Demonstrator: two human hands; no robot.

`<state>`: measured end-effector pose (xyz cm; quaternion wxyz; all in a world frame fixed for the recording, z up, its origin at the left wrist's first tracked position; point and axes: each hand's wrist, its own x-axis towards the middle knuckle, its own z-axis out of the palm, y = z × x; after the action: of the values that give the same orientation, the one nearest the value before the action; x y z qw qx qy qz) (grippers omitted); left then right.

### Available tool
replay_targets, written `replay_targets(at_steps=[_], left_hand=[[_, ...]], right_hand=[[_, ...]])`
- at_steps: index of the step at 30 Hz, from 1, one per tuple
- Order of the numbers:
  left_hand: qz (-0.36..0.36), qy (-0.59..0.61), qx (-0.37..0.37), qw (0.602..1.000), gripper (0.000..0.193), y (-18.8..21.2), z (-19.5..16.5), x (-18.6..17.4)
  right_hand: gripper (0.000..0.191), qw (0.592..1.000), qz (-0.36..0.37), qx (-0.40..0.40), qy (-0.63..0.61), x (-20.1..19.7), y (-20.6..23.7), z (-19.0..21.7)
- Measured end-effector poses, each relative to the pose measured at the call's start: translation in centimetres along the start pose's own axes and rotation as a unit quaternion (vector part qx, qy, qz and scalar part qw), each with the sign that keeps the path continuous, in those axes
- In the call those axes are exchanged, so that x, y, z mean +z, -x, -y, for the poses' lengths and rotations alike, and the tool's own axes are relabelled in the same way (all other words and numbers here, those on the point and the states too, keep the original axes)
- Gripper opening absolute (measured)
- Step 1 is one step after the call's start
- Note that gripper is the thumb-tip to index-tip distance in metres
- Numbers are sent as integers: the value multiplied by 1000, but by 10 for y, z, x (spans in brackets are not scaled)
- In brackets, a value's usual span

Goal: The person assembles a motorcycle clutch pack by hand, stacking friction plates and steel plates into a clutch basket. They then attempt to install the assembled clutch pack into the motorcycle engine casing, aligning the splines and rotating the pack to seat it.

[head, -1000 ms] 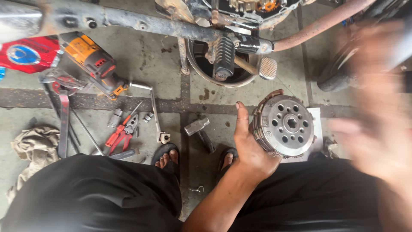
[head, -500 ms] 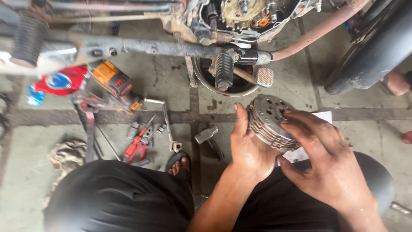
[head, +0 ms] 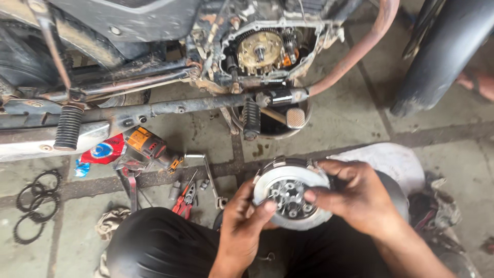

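I grip the round clutch assembly (head: 290,195) with both hands, left hand (head: 244,229) underneath, right hand (head: 355,198) fingers closed over its rim.

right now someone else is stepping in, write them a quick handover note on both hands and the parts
Left hand: grips the round silver metal clutch assembly from below, thumb on its face.
Right hand: holds its right rim, fingertip on the hub.
The assembly is held over the lap, off the floor.
Done: the engine's side cover is off, exposing the brass-coloured gear.
Left: the assembly is not on the engine.
On the floor: orange power tool, red-handled pliers, black rubber rings.
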<state>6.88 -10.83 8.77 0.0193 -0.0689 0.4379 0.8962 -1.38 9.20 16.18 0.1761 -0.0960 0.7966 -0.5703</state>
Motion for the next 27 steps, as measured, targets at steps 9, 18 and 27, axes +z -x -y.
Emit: replay_targets(at_steps=[9,18,27], left_hand=[[-13,162,-35,986,48,23,41,-9],[0,-66,48,997,56,8,72,-30],[-15,-149,42,988,54,23,101,-8]], right_hand=[[43,995,2,-38,-96,31,41,-43],[27,994,20,97,-44,27,52,-97],[44,975,-100,45,-195,63,87,-155]])
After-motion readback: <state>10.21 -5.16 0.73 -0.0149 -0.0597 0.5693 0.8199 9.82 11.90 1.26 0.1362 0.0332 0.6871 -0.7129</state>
